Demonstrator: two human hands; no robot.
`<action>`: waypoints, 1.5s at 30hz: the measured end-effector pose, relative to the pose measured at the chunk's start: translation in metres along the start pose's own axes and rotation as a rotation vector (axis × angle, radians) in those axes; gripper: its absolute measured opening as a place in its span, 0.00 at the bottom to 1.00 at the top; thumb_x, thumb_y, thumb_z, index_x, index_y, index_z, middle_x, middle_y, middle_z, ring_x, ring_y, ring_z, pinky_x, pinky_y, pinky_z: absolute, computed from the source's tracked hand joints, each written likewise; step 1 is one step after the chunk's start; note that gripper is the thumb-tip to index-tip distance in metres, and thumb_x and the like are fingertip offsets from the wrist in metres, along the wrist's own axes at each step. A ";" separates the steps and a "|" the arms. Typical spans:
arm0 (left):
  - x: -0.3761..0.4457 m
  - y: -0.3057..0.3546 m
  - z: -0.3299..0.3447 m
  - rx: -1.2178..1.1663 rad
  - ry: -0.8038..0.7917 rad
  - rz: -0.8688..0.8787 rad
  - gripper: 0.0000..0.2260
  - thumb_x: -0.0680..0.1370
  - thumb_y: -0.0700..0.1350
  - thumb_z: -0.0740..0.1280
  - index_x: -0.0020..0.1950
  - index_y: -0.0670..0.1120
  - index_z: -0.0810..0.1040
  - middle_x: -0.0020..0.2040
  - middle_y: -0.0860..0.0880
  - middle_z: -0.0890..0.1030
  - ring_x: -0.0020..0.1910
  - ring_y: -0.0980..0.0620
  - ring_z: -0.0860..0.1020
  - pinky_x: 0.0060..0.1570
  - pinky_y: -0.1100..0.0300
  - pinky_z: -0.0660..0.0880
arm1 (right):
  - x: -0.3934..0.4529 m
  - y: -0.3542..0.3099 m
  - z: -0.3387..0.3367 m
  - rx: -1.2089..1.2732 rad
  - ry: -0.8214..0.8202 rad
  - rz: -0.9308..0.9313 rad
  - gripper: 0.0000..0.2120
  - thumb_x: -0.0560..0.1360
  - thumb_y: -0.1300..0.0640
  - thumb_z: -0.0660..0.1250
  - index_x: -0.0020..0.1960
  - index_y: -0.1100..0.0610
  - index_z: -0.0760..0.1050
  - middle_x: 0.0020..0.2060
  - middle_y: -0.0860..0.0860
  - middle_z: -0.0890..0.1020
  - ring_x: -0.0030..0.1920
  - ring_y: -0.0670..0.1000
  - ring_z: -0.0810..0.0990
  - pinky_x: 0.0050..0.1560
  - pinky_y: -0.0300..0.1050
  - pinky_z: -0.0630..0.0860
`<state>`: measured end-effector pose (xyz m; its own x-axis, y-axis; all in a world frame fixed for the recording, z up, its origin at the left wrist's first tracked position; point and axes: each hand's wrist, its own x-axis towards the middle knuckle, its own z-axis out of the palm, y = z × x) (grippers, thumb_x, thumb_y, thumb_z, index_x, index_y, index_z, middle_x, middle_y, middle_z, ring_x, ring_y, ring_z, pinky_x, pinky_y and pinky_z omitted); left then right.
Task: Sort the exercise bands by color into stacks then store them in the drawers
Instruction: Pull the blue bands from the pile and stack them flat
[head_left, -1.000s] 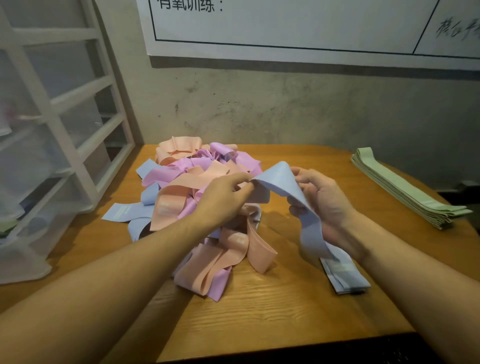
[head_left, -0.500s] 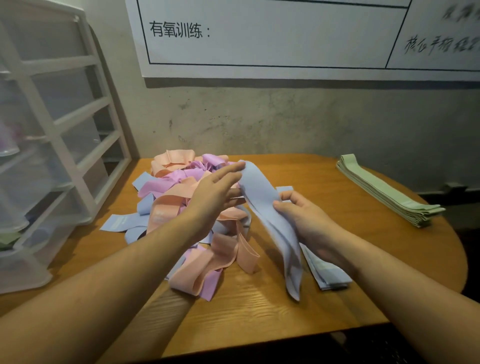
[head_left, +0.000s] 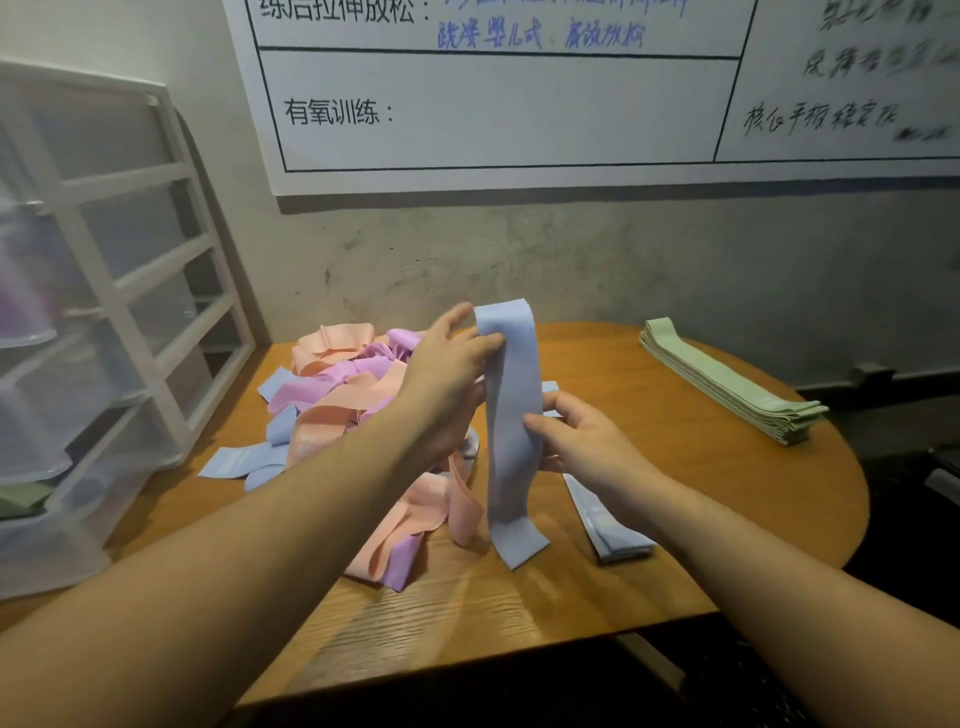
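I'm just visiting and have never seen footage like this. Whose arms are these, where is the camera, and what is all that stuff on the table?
There is no machine here. A person wears a camera on the head, so you look forward and down along their own two arms. The left hand pinches the top of a blue band, which hangs down to the table, while the right hand holds it at the middle. On the round wooden table lies a tangled pile of bands in pink, purple and blue. A small blue stack lies beside the right wrist, and a neat green stack sits at the far right. A white drawer unit stands on the left, and a wall chart hangs behind.
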<state>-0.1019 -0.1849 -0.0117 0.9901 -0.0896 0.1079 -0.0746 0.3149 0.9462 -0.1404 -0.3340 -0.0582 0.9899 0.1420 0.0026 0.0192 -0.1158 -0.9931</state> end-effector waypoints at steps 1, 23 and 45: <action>-0.001 0.002 0.004 -0.035 -0.040 -0.030 0.19 0.82 0.34 0.62 0.73 0.43 0.71 0.49 0.49 0.84 0.47 0.51 0.81 0.42 0.61 0.80 | -0.002 0.000 -0.002 0.011 0.009 0.005 0.09 0.84 0.60 0.60 0.60 0.61 0.75 0.48 0.57 0.82 0.44 0.51 0.82 0.45 0.43 0.82; 0.019 0.006 0.053 -0.124 0.264 -0.078 0.15 0.80 0.30 0.54 0.65 0.40 0.69 0.44 0.39 0.77 0.40 0.45 0.80 0.38 0.52 0.81 | -0.029 0.017 -0.036 -0.025 0.075 0.047 0.06 0.73 0.53 0.67 0.48 0.54 0.75 0.34 0.51 0.75 0.38 0.51 0.72 0.43 0.50 0.70; 0.075 -0.079 0.055 0.129 0.220 -0.103 0.20 0.76 0.33 0.56 0.66 0.45 0.70 0.55 0.42 0.78 0.53 0.46 0.80 0.43 0.54 0.80 | -0.039 0.042 -0.102 -0.347 0.236 0.183 0.13 0.82 0.58 0.52 0.39 0.55 0.66 0.36 0.51 0.69 0.36 0.49 0.65 0.35 0.45 0.61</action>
<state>-0.0288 -0.2685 -0.0611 0.9942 0.0971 -0.0461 0.0270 0.1904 0.9813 -0.1633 -0.4450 -0.0884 0.9855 -0.1349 -0.1026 -0.1529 -0.4461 -0.8818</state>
